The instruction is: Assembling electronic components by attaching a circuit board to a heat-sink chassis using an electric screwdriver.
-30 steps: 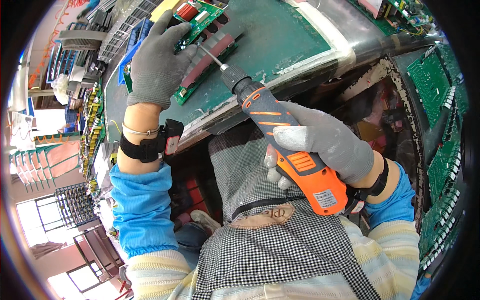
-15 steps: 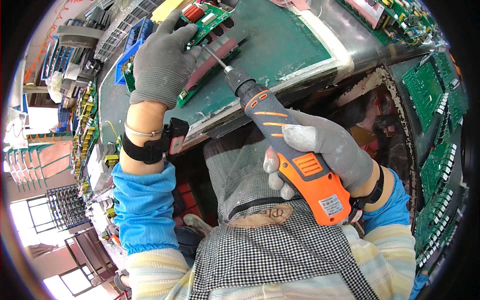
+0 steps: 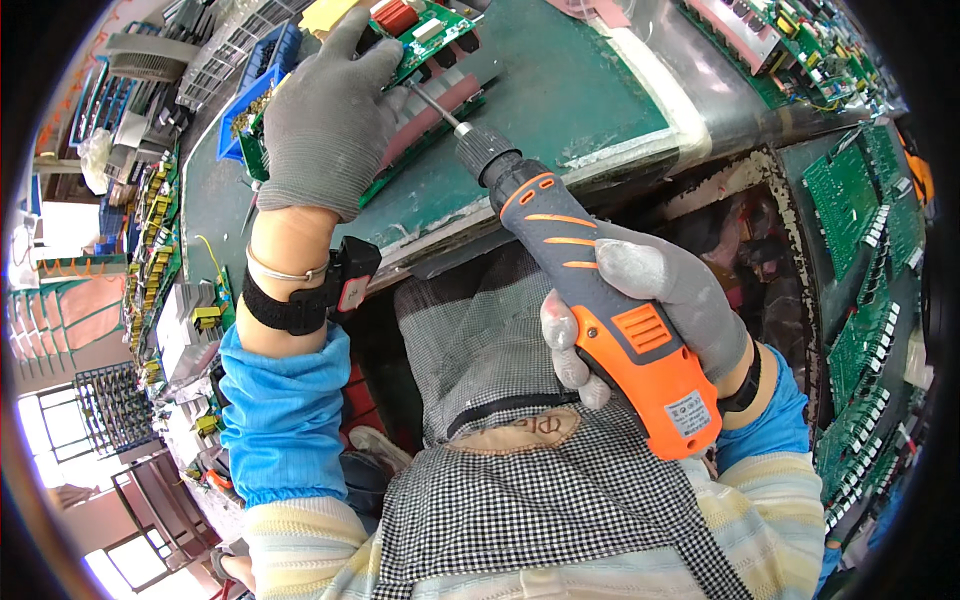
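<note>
My right hand (image 3: pixel 680 290), in a grey glove with pale fingertips, is wrapped round an orange and dark grey cordless screwdriver (image 3: pixel 640 340). Its long bit (image 3: pixel 435 103) points up and left, its tip beside my left thumb at the edge of a green circuit board (image 3: pixel 440 35) with red parts. Under that board lies a metal piece with a pinkish strip (image 3: pixel 425 122). My left hand (image 3: pixel 330 135), also gloved, grips the board assembly from the left, fingers bent over it. The fingers partly hide the assembly, and the exact contact at the bit's tip is hard to see.
Beyond my left hand stands a blue bin (image 3: pixel 240 125) of small metal parts. More boards lie at the far right (image 3: pixel 800 45) and along the right side (image 3: pixel 865 350). Rows of yellow-topped components (image 3: pixel 155 260) line the left. The green bench top (image 3: pixel 570 90) ends in a worn edge.
The screwdriver and my right hand have shifted slightly right and down. My left hand keeps its hold on the board. The view has moved a little.
</note>
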